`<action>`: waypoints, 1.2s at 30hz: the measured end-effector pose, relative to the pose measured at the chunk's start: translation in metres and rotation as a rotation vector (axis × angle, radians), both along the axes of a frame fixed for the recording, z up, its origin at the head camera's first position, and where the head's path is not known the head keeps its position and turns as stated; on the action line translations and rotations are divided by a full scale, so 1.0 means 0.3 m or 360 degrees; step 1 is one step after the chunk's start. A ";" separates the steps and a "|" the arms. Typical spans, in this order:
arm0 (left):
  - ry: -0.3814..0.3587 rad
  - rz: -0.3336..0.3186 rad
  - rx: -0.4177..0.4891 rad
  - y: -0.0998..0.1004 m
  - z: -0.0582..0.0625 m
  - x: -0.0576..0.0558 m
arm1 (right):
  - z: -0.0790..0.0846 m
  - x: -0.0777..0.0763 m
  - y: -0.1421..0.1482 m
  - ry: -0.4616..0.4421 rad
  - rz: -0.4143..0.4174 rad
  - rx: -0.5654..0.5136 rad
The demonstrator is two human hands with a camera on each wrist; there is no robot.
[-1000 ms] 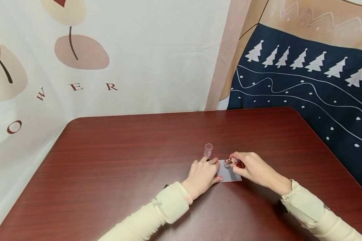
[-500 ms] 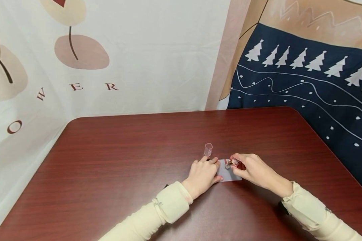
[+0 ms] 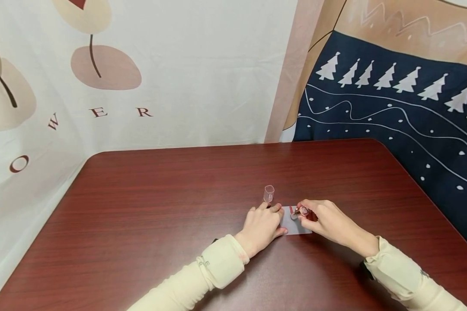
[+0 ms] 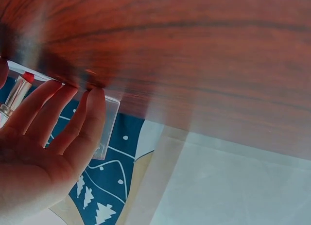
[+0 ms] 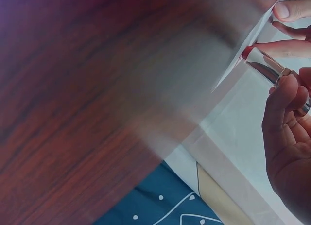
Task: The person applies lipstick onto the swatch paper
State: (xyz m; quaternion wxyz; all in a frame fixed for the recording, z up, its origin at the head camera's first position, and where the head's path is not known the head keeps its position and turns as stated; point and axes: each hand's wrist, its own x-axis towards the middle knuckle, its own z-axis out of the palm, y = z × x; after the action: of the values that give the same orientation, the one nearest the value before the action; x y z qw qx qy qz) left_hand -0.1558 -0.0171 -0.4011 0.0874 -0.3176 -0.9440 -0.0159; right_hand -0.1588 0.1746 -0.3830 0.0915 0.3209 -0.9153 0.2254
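A small pale sheet of paper (image 3: 295,227) lies on the table, with a short red stroke (image 3: 291,209) near its far edge. My left hand (image 3: 260,226) rests on the sheet's left side, fingers stretched forward. Between thumb and fingers, my right hand (image 3: 328,219) pinches a lipstick (image 5: 266,65) with a shiny metallic case. The lipstick tilts, its red tip (image 5: 247,52) down at the sheet; in the left wrist view the lipstick (image 4: 18,93) shows beside the left fingers. Just beyond the left fingertips stands a clear cap (image 3: 269,193).
The dark red-brown wooden table (image 3: 159,203) has rounded far corners. Behind it hangs a white cloth (image 3: 202,86) printed with letters and leaf shapes. To the right is a navy cloth (image 3: 358,103) with white trees.
The right hand has drawn the lipstick slightly toward me over the sheet, and the red stroke has grown longer. The left hand and clear cap stay put.
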 end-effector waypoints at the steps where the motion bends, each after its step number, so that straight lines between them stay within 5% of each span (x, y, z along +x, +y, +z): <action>1: 0.0002 0.0001 -0.0001 0.000 0.000 0.001 | 0.000 0.001 0.000 -0.0001 0.0000 0.0000; 36: 0.0025 0.0006 0.0009 0.000 -0.005 0.006 | -0.002 0.050 0.020 -0.0013 -0.0039 -0.0007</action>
State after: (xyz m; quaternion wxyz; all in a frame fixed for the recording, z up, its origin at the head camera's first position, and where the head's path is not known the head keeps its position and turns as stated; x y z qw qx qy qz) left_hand -0.1539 -0.0171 -0.4027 0.0958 -0.3156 -0.9439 -0.0160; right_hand -0.1439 0.1807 -0.3837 0.0912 0.3086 -0.9191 0.2274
